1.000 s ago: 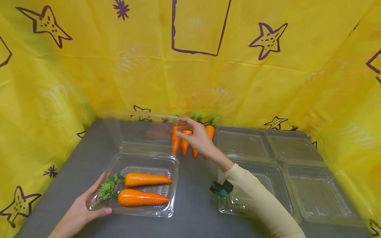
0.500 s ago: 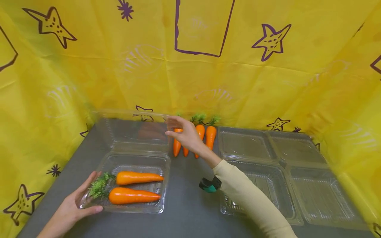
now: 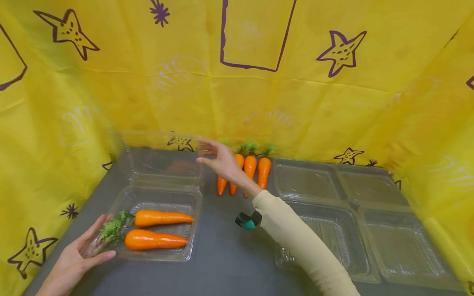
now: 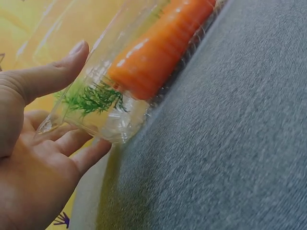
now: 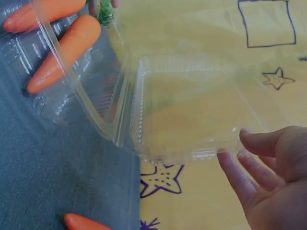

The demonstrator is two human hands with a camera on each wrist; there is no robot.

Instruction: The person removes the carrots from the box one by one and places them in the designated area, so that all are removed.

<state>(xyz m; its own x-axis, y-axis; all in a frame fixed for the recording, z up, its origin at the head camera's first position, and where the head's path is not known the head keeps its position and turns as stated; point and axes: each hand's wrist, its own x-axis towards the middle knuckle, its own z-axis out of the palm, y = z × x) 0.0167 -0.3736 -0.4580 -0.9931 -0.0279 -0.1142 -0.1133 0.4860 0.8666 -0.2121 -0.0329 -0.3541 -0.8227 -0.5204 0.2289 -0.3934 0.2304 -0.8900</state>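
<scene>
A clear plastic clamshell container (image 3: 192,230) stands at the left with its hinged lid (image 3: 163,164) raised at the back. Two orange carrots (image 3: 163,218) with feathery green tops (image 3: 112,226) lie side by side in its base. My left hand (image 3: 75,255) grips the base at its left end, thumb over the rim and fingers underneath, as the left wrist view shows. At the lid's right edge, my right hand (image 3: 220,160) pinches the plastic between thumb and fingers (image 5: 237,179). My right forearm passes in front of part of another container.
Several more carrots (image 3: 263,168) lie in a row against the yellow curtain (image 3: 259,94) at the back. On the right stand two opened clear containers (image 3: 403,242), lids laid back. Everything rests on a grey tabletop (image 3: 222,263).
The carrot-filled container has slid left along the table, with both hands moving left with it. Its lid stays raised, and more of the carrots at the back show beside my right hand.
</scene>
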